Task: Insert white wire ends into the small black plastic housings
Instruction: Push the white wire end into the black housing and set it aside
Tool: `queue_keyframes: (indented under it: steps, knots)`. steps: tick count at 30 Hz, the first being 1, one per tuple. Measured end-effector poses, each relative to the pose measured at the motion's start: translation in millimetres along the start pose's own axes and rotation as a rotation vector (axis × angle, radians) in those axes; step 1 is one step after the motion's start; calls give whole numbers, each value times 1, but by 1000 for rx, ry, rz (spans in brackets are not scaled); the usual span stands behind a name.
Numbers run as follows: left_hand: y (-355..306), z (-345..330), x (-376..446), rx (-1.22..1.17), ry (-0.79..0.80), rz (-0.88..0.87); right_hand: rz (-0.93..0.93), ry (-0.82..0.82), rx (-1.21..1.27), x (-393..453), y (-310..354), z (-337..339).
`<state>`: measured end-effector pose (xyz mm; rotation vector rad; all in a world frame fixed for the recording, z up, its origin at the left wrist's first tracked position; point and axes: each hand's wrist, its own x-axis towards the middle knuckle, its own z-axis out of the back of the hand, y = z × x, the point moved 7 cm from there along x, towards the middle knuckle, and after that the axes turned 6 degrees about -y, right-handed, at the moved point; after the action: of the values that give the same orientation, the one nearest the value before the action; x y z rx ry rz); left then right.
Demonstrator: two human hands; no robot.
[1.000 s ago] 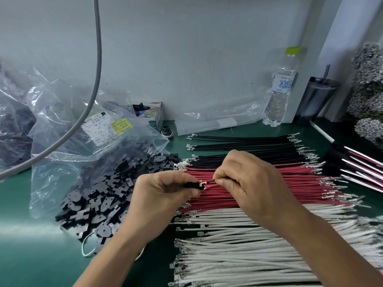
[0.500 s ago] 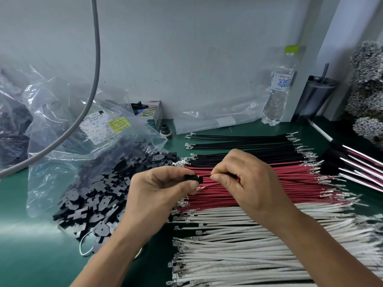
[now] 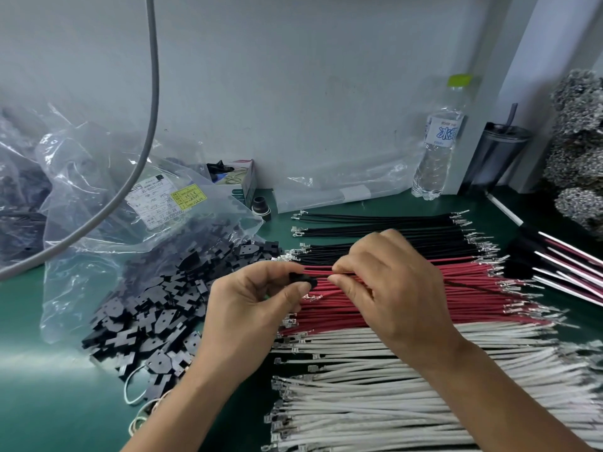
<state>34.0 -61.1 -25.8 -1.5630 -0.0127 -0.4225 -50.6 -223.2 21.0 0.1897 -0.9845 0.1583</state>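
Above the red wires (image 3: 391, 301), a black housing (image 3: 301, 279) is pinched by the left hand (image 3: 248, 308) and a wire by the right hand (image 3: 388, 285); misalignment may bend the terminal.

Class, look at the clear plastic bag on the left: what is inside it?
The clear plastic bag holds black plastic housings that spill from its open mouth onto the green mat. Glare and folds hide its rear contents.

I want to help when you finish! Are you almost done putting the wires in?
Not nearly. On the right lie a few black pieces with wires, perhaps finished ones. Now the left hand pinches one small black housing while the right hand feeds in a thin wire. A big pile of housings and the rows of white wires remain.
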Motion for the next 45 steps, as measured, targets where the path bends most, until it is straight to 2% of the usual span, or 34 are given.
queue_keyframes:
  steps: [2,5,7,10,15,19,22,27,35,45]
  knots:
    - [3,4,1,16,-40,-4,35,-38,-30,-2,-1,5]
    - [2,6,2,75,-59,-31,60,169,-40,-12,2,-12]
    - [3,4,1,79,-61,-27,8,288,-55,-16,0,-24]
    - [6,4,1,71,-69,-4,-73,334,-28,-14,-6,-28]
    - [7,9,3,18,-89,25,-68,253,8,-12,-6,-21]
    - [10,11,6,-151,-48,134,-29,92,28,-3,-2,-4]
    - [14,8,7,-267,13,200,-10,38,51,0,5,1]
    - [19,1,7,-362,76,264,-41,34,97,0,5,1]
    - [21,-1,6,-409,84,308,-79,44,94,1,5,4]
    - [22,3,7,-384,65,336,107,172,-29,2,16,1]
